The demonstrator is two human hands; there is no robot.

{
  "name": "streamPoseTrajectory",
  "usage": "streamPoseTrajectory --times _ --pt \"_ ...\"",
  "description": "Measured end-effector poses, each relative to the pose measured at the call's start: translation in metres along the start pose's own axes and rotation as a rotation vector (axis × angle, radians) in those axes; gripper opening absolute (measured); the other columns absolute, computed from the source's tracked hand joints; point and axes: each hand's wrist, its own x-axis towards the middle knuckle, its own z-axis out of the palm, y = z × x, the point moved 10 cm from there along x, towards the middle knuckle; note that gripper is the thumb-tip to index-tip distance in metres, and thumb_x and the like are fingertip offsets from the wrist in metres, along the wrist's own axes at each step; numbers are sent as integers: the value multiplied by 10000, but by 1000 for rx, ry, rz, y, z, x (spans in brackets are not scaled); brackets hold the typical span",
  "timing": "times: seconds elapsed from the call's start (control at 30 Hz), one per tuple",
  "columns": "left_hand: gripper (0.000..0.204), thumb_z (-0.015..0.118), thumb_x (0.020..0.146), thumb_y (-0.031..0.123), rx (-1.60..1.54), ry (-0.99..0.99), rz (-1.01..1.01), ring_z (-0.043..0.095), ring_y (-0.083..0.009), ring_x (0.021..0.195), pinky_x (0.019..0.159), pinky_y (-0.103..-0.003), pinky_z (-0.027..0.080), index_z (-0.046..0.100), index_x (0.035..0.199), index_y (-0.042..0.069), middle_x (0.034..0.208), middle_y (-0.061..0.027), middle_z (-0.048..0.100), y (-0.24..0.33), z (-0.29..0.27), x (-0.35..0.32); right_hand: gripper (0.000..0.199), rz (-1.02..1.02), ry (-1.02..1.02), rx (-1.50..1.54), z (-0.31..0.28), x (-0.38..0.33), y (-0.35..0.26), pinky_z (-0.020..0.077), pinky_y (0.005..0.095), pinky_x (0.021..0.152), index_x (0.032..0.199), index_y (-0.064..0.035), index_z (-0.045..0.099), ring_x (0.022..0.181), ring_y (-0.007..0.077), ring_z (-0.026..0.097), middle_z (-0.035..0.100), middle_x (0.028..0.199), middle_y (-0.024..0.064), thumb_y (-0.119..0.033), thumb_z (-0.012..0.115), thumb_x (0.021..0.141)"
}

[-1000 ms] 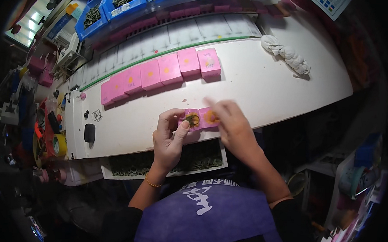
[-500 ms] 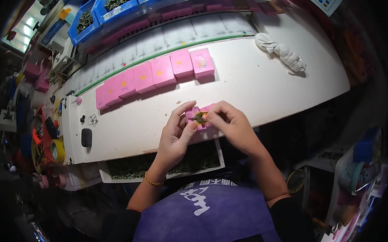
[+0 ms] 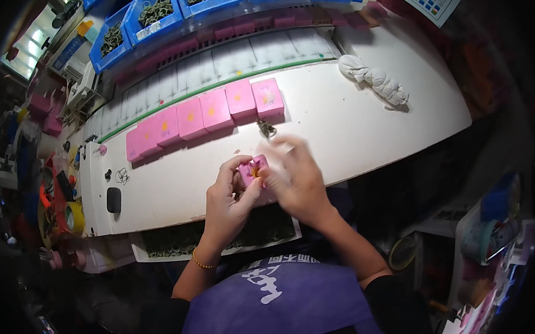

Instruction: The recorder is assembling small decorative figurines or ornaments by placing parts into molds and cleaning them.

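My left hand (image 3: pixel 230 186) grips a small pink block (image 3: pixel 254 171) with a notched, yellow-stained hollow in its face. Thumb and fingers close on its sides. My right hand (image 3: pixel 294 177) is just right of the block, its fingers smeared by motion, so what they hold, if anything, cannot be made out. A dark green, ring-like piece (image 3: pixel 266 129) shows just beyond those fingers; whether it lies on the table or is falling is unclear. Farther back, a slanting row of larger pink blocks (image 3: pixel 189 119) with yellow marks stands on the white tabletop (image 3: pixel 336 131).
Blue bins (image 3: pixel 156 13) of dark green rings stand at the back. A twisted white cloth (image 3: pixel 375 81) lies at the right. A black oval object (image 3: pixel 114 200) sits at the left near thin wire loops (image 3: pixel 122 176). Under the front edge is a white tray (image 3: pixel 297 229) of green pieces.
The dark green piece has come out of the small pink block and appears beyond it. My right hand has pulled away from the block, while my left still holds it. The view has shifted slightly.
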Motion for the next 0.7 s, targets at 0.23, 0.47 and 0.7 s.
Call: streamPoseTrajectory --times 0.23,0.47,0.7 --pt "330 640 951 98 234 297 154 581 -145 838 738 -292 513 608 1263 -6 1004 -94 606 12 -48 10 227 217 -98 354 5 -27 36 507 345 824 1129 -43 575 869 200 615 607 984 86 -31 633 910" --pt "620 739 863 131 744 112 350 570 -394 1169 990 -443 473 492 1415 -9 1343 -250 544 4 -27 5 287 -186 -53 -187 -4 -52 -6 412 427 1014 1085 -94 663 971 259 631 668 989 70 -85 769 818" --pt "1288 875 613 572 928 -131 187 208 -403 1515 1197 -614 123 227 1552 -26 1612 -252 250 2 -2 -2 244 -321 -287 -248 -29 -6 3 467 452 958 1054 -58 703 1025 325 625 671 1049 131 -47 725 811"
